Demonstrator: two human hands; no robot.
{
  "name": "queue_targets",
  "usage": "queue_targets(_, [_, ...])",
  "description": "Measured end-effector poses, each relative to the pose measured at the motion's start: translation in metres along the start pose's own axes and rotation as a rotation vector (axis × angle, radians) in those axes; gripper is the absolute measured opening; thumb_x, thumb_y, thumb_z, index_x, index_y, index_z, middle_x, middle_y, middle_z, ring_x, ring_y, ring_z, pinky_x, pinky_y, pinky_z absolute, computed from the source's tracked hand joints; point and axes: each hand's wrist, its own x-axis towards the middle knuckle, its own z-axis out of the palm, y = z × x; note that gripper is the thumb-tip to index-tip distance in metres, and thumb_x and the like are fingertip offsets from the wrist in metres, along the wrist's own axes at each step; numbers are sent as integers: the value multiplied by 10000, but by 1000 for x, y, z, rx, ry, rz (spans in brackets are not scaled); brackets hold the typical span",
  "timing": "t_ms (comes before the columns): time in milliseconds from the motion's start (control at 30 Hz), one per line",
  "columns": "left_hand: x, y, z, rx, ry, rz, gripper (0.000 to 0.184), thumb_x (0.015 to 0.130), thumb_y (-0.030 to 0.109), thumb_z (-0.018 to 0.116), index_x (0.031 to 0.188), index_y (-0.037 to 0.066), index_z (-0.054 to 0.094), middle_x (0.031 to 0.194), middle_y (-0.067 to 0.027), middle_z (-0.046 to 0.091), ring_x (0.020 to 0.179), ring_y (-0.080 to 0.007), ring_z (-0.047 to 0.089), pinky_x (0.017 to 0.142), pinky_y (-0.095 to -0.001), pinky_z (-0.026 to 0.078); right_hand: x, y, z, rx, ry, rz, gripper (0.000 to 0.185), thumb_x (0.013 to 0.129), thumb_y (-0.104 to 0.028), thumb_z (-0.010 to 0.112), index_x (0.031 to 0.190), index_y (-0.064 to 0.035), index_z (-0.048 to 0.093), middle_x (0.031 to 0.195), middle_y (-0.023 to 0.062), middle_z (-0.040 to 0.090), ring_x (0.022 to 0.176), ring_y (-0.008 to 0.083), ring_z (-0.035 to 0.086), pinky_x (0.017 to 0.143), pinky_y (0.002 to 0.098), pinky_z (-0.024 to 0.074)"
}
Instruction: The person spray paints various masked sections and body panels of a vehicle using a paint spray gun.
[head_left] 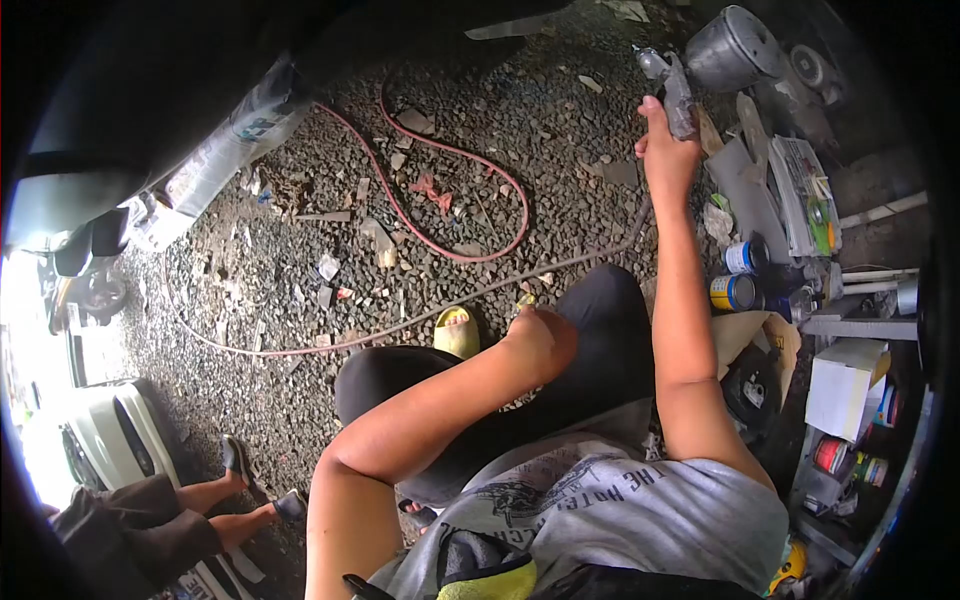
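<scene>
And here's the right hand (668, 155), out at the end of a long reach, fingers wrapped around what looks like a spray gun (681, 100)! It's up at the top right of the view, held above the gravel (560, 150), and what a worn-looking piece: dull grey, mottled and crinkled along the body, with a paler, shinier knob at its far end. Right beside it sits a silvery metal canister (730, 50), round and smudged; whether the two are joined, I can't tell from here. The hand covers much of the grip, the thumb lies along the near side, and the trigger is lost from sight.

Over to the left hand (545, 345), bent at the wrist by the knee. Its fingers are tucked out of view, so I can't call them spread or pinching.

A thin hose (490, 295) sweeps across the ground and runs up behind the right wrist, its end hidden there. Down at lower left, another person's legs (215, 508) show, the upper body cut off. Dark corners swallow the edges, and the bright left side washes out.
</scene>
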Motion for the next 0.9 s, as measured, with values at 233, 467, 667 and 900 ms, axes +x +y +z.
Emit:
queue_targets(233, [4, 0, -6, -82, -39, 38, 209, 823, 139, 655, 963, 30, 765, 1004, -162, 741, 999, -337, 701, 832, -426, 557, -30, -68, 36, -114, -243, 54, 352, 942, -359, 696, 1001, -16, 651, 791, 28, 675, 492, 79, 536, 446, 248, 452])
queue_targets(467, [13, 9, -4, -213, -143, -13, 235, 843, 145, 645, 1022, 48, 764, 1075, -168, 739, 1037, -327, 708, 872, -450, 553, -74, -84, 102, 68, -525, -289, 386, 983, -372, 640, 1068, 2, 601, 739, 47, 649, 600, 133, 637, 512, 281, 500])
queue_targets(667, [18, 12, -6, -221, -323, -108, 304, 868, 159, 674, 1144, 49, 742, 1208, -138, 710, 1177, -310, 648, 897, -412, 537, -88, -141, 118, 215, -706, 21, 289, 1015, -264, 595, 1089, 14, 621, 744, 48, 667, 490, 95, 616, 431, 241, 514])
queue_targets(900, [32, 5, 18, -242, -241, -196, 283, 886, 151, 622, 1119, 40, 738, 1155, -145, 725, 1068, -304, 702, 851, -414, 562, -69, -145, 147, 337, -676, 14, 290, 985, -261, 642, 1072, 9, 585, 779, 68, 654, 485, 105, 604, 430, 234, 509])
